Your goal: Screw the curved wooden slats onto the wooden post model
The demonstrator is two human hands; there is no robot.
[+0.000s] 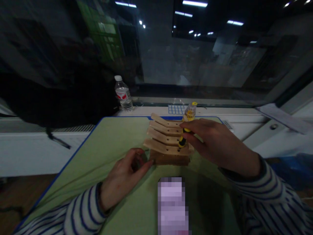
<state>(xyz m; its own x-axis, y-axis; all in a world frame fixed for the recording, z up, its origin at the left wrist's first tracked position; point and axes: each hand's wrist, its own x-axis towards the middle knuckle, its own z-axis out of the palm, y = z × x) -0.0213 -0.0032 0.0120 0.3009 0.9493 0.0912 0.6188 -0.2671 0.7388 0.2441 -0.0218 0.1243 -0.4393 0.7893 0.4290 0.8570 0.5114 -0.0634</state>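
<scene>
A small wooden rack [171, 159] stands on the table, with several bent, pale slats [156, 146] set in rows on a darker base. Small dark holes dot the slats. My right hand [207, 135] pinches a yellow and black screwdriver [182, 141], its tip down at a hole in the nearest slat. Above my fingers, in line with it, is a clear part with a yellow end [190, 111]; I cannot tell whether it belongs to the screwdriver. My left hand [127, 174] curls at the rack's left end, thumb against the base corner, steadying it.
A phone with a blurred screen [172, 205] lies in front of the rack on the green, blue-edged table [117, 133]. On the sill behind are a water bottle [124, 96] and a blue grid sheet [176, 109]. A black bag [73, 98] sits left. Dark window glass rises behind.
</scene>
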